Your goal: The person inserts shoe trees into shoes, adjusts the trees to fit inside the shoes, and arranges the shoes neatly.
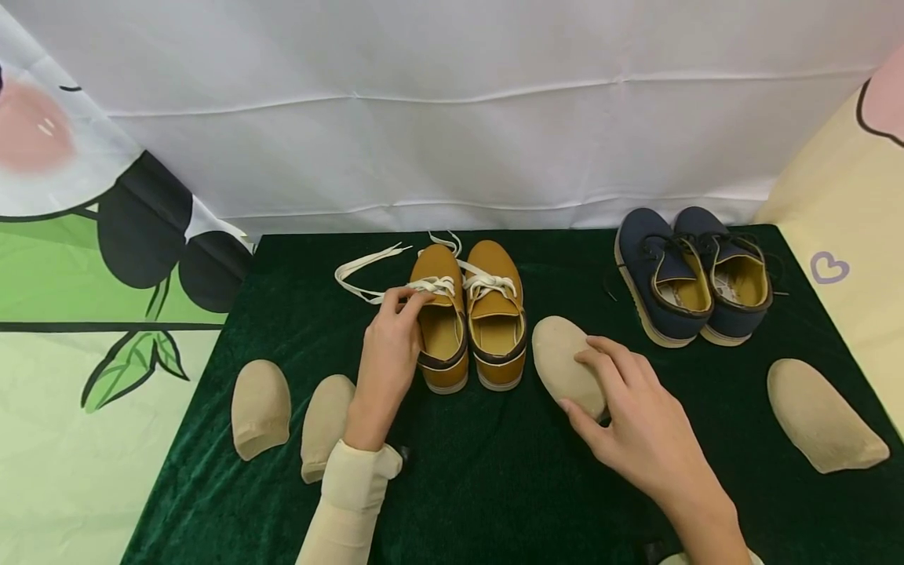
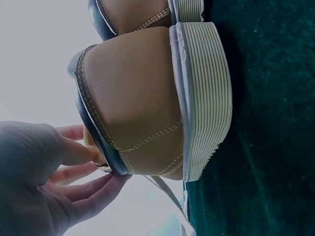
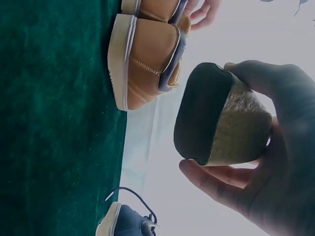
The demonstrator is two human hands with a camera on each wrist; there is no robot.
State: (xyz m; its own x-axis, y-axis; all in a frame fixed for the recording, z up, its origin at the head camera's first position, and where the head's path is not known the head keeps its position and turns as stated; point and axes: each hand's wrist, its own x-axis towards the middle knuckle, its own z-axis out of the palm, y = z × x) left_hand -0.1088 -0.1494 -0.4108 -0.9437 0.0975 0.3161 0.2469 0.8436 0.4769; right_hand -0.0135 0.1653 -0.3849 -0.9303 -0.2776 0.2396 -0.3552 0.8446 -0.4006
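A pair of tan shoes stands mid-table, the left shoe (image 1: 442, 345) beside the right shoe (image 1: 497, 314), both with white laces and heels towards me. My left hand (image 1: 391, 353) pinches the left shoe at its tongue and collar edge, thumb on the tongue (image 2: 96, 152) in the left wrist view. Loose lace (image 1: 353, 275) trails off beyond that hand. My right hand (image 1: 643, 424) grips a beige shoe insert (image 1: 565, 357) by its sides, just right of the tan pair. In the right wrist view the insert (image 3: 236, 128) is held clear of the cloth, its flat end showing.
Two more beige inserts lie at left, one insert (image 1: 261, 408) outermost and another insert (image 1: 326, 428) partly behind my left forearm. Another beige insert (image 1: 822, 416) lies far right. Navy shoes (image 1: 660, 275) with dark laces stand back right. Green cloth (image 1: 494, 486) covers the table; a white curtain (image 1: 452, 157) hangs behind.
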